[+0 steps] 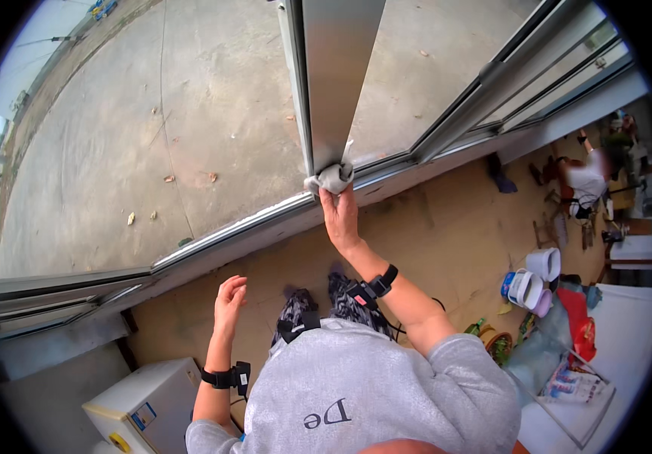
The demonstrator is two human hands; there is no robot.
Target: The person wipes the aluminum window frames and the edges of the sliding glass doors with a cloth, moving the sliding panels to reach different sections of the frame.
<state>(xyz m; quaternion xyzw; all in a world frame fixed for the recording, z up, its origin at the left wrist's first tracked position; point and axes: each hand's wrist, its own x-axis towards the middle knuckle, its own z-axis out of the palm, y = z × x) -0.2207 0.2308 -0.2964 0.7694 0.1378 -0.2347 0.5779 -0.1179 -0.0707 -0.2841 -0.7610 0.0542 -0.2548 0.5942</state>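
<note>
My right hand (340,218) holds a crumpled grey cloth (334,177) against the lower end of a metal window post (334,85), where it meets the window sill frame (258,218). The fingers pinch the cloth from below. Lower and to the left, my left hand (229,301) hangs in the air with its fingers loosely bent and nothing in it. Black straps with small devices are on both forearms.
A white refrigerator (161,397) stands at the lower left. Buckets (542,264), a potted plant (496,344) and a plastic-covered table (632,340) are at the right. Farther off, a person (587,176) sits low. Beyond the window lies concrete ground (105,170).
</note>
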